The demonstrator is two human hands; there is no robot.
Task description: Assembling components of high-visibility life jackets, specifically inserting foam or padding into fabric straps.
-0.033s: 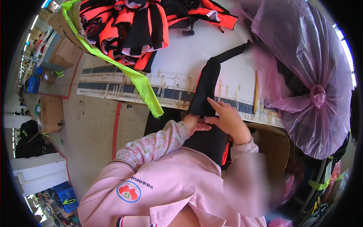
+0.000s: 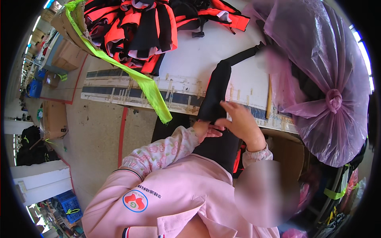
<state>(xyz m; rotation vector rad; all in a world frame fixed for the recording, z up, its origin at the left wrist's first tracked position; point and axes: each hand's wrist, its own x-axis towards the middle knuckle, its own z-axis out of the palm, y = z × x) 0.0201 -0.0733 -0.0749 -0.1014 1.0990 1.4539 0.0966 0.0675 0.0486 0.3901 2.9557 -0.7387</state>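
The left hand (image 2: 207, 130) pinches the near part of a black garment (image 2: 216, 93), fingers closed on the cloth where it drops over the tabletop (image 2: 198, 55) edge; the right hand (image 2: 241, 121) lies just beside it, palm down on the same garment, fingers spread and partly curled, pressing the cloth rather than wrapped round it; whether its thumb grips underneath cannot be told. The garment runs from the two hands away across the tabletop, narrowing to a black strap (image 2: 244, 55) beyond the right hand; its lower end hangs below the hands toward the person's lap. Both forearms wear pink sleeves (image 2: 162, 152). Beyond the left hand, well apart, lies a heap of red and black garments (image 2: 135, 27); a yellow-green band (image 2: 149, 87) trails from that heap down over the tabletop edge, ending near the left hand on its outer side. To the right of the right hand stands a large pink plastic bag (image 2: 321, 79), knotted, touching the tabletop's edge; a thin wooden stick (image 2: 269, 97) lies between the bag and the garment. Left of the left hand, below the tabletop, is the floor (image 2: 95, 131) with cardboard boxes (image 2: 53, 117).
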